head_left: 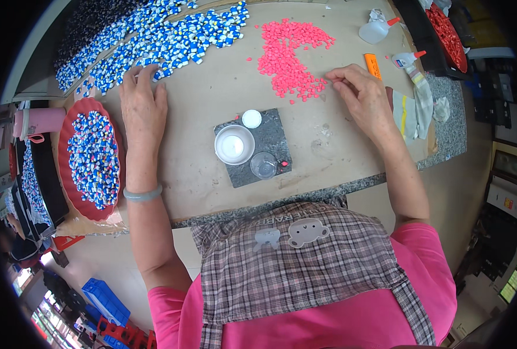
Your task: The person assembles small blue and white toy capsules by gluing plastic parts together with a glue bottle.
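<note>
At the near edge of a spread of small blue-and-white pieces (171, 43), my left hand (141, 99) rests with curved fingers apart and the thumb away from them. Its fingertips touch the pieces; I see nothing held. My right hand (360, 96) is beside a patch of small pink pieces (290, 55), thumb and forefinger pinched together at its right edge. Whatever is between those fingertips is too small to make out. Between my hands, nearer me, a dark stone slab (276, 131) carries a white round dish (233, 145), a small white disc (251, 119) and a clear cup (264, 166).
A red scalloped tray (66, 168) of finished-looking blue, white and pink pieces stands left of my forearm. Right of the pink patch are two glue bottles (375, 32), an orange box (372, 65) and cloths (407, 113). A black tray (415, 35) with red pieces sits far right.
</note>
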